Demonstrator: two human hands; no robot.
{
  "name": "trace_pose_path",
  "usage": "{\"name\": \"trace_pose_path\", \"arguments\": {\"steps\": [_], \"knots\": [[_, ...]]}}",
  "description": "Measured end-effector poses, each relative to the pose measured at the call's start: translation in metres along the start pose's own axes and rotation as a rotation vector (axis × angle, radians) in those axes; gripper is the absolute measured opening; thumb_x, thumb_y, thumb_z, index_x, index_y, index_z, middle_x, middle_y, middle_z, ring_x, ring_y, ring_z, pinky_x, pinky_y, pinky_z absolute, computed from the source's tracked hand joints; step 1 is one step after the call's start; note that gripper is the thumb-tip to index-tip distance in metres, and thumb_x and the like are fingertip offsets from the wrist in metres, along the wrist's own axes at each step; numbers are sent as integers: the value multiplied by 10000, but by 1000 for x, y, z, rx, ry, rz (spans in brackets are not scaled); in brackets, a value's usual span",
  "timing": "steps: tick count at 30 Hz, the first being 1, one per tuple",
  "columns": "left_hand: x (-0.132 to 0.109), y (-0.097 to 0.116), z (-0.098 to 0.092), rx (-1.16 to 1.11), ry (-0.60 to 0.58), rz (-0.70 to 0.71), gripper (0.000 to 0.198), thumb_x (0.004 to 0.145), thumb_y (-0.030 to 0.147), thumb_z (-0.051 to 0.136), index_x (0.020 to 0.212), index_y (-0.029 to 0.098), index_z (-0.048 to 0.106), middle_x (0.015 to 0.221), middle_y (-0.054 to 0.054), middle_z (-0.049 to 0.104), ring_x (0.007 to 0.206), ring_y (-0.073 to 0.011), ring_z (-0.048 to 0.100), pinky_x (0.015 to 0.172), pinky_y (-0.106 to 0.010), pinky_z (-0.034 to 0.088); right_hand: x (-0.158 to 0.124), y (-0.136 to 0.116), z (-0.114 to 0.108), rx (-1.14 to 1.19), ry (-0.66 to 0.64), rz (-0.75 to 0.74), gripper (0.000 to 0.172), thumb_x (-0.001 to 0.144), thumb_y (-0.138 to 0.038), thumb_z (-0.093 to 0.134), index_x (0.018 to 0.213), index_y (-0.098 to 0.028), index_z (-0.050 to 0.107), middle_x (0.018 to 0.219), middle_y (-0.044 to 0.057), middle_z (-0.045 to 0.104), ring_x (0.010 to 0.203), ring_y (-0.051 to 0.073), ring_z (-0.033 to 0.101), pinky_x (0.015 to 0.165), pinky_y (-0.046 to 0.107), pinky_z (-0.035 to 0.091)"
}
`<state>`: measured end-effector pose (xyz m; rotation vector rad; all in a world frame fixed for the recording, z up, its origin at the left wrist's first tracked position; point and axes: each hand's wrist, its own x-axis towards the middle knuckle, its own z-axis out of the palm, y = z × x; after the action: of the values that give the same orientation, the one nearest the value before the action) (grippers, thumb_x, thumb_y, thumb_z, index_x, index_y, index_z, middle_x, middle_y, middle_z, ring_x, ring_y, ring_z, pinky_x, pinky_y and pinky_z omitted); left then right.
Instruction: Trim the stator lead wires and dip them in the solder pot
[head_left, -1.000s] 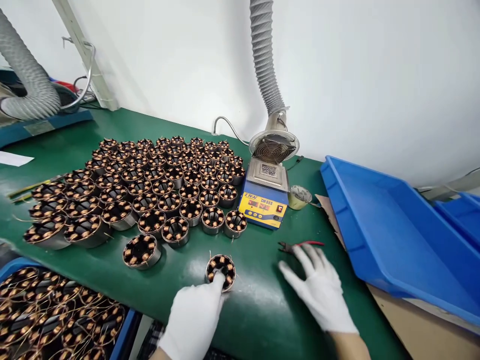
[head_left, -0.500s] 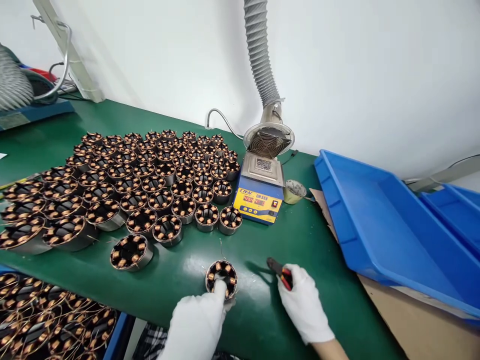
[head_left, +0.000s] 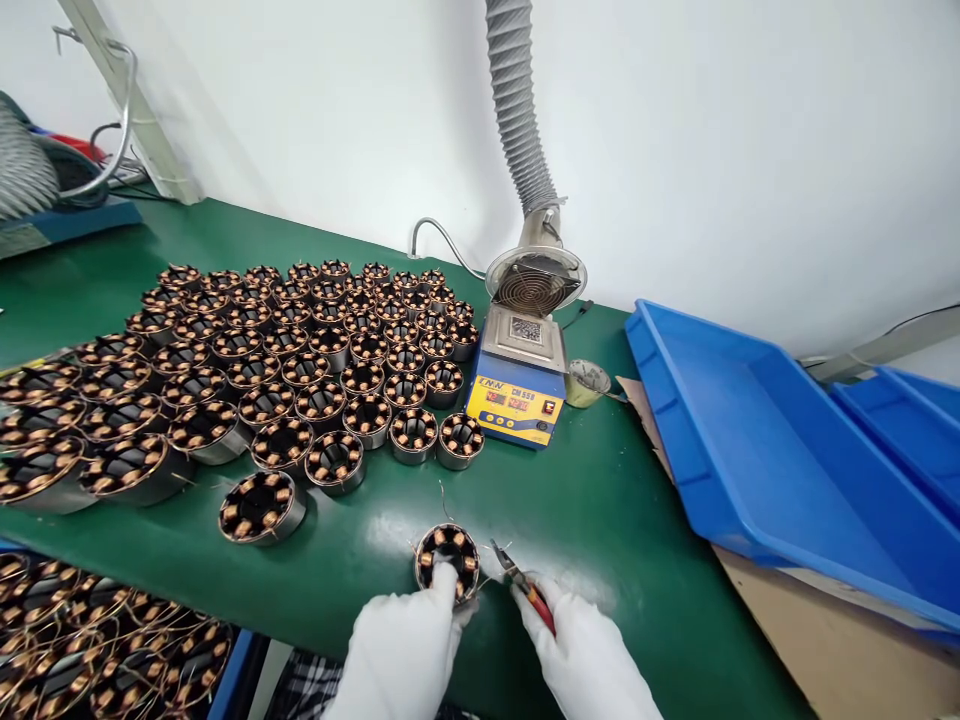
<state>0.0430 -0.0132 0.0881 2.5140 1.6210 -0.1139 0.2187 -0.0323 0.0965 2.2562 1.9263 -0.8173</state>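
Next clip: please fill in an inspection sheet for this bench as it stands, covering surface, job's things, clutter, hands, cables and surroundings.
Surface: green bench mat, glossy, crowded on its left half.
Job's things: one wound stator stands alone near the front edge; red-handled cutters point at its rim.
Clutter: rows of stators at left; bin of stators at lower left; solder pot; small tin beside it; blue tray over cardboard.
Grippers: left hand, gloved, holds the wound stator, one finger on top; right hand, gloved, grips the cutters.
Cables: grey cable behind the solder pot.
Surroundings: extraction hose hanging over the pot; white wall.
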Motion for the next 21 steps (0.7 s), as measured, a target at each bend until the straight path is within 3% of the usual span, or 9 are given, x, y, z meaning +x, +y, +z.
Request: {"name": "trace_pose_path", "arguments": {"steps": [2,5,9,11,17,21], "knots": [[-1,-1,1,2,22,15,246,792,147,496,989,188,638,498,-7,655,429,-232,641,423,-282,498,2,-2,4,51,-11,52,306,879,-284,332,920,-236,631,782,54,686,723,239,645,636,283,441],[-2,-3,1,1,50,33,214,799,154,496,953,177,641,473,4,644,402,-223,629,401,-268,481,8,4,-2,181,81,157,338,863,-313,322,996,-217,618,763,67,675,696,234,636,620,276,435],[-4,-5,3,17,109,31,216,833,199,483,981,166,635,449,15,636,371,-217,613,375,-267,460,13,29,-34,356,244,380,428,840,-480,301,916,-192,608,655,51,633,596,213,589,568,265,429],[-4,-6,6,38,137,36,216,833,218,496,988,164,636,428,22,623,352,-215,600,364,-267,447,11,39,-46,394,265,395,447,804,-549,329,856,-196,598,656,43,625,619,212,576,581,261,430],[-6,-7,8,73,184,62,208,822,238,535,989,164,635,429,37,614,352,-203,592,372,-269,442,2,29,-35,481,-55,128,406,775,-538,388,802,-182,583,686,29,596,643,195,528,587,251,392],[-6,-7,6,72,186,57,196,822,250,535,971,173,635,422,40,607,345,-206,585,363,-271,439,6,16,-27,511,-152,22,390,802,-512,373,789,-169,559,663,10,513,630,168,448,594,253,347]]}}
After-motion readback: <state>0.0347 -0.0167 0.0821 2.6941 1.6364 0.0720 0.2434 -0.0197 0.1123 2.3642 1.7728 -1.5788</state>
